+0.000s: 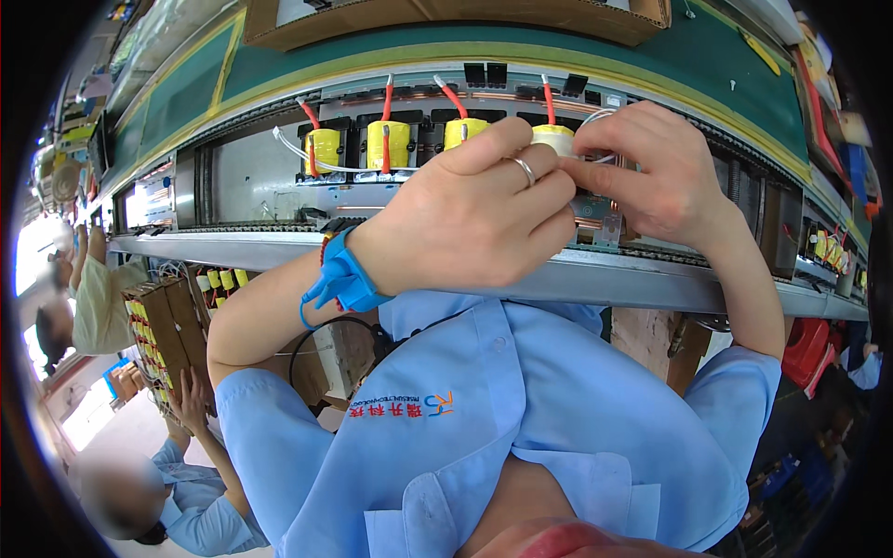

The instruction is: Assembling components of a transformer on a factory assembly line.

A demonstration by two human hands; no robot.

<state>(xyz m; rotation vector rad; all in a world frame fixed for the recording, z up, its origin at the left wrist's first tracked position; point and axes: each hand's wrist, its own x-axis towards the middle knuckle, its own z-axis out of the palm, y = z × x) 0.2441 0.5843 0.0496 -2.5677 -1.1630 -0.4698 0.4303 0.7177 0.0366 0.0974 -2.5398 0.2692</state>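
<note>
Several transformers with yellow-wrapped coils (388, 149) and red leads stand in a row on a metal carrier (251, 181). My hands meet at the rightmost one, whose coil (553, 139) shows a white band below its yellow top. My left hand (484, 209), with a ring and a blue wrist strap (346, 274), is closed, its fingertips bent against the near side of this coil. My right hand (660, 167) pinches at the coil's right side, beside a white lead (600, 113). What lies between the fingertips of each hand is hidden.
A metal rail (642, 284) runs along the line's near edge. Beyond the line, a cardboard box (456, 26) stands on a green surface. At the lower left, a co-worker in blue (200, 507) holds a box of yellow coils (163, 325). A red plastic thing (807, 353) is at right.
</note>
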